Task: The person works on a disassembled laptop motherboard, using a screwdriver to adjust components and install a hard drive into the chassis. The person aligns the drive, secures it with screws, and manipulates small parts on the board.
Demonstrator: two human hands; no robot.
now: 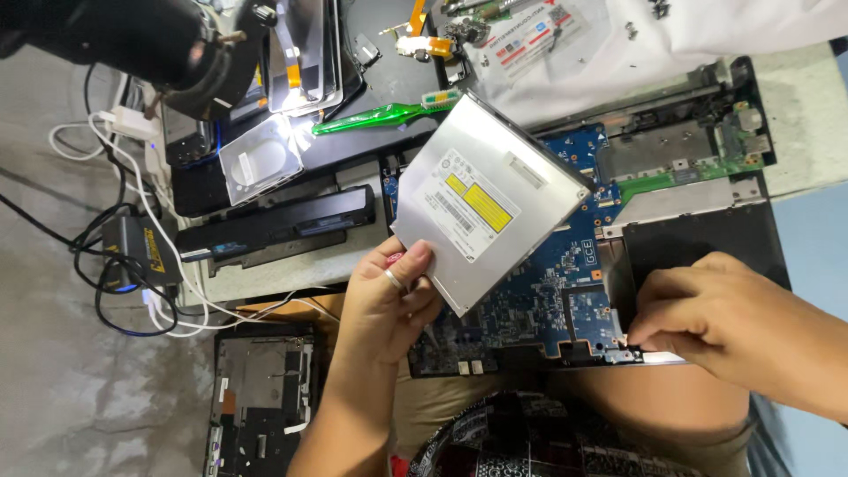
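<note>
Clearly lifted free, the silver optical drive (488, 199) hangs tilted above the blue motherboard (548, 283), left hand (384, 305) fingers pinching its corner; right hand (707, 314) fingers pressed together at the board's near edge, apparently mid-disassembly.

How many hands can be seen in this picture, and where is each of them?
2. The left hand grips a corner of the silver optical drive, lifted above the blue circuit board. The right hand pinches at the board's lower right edge. No other hands show.
</note>
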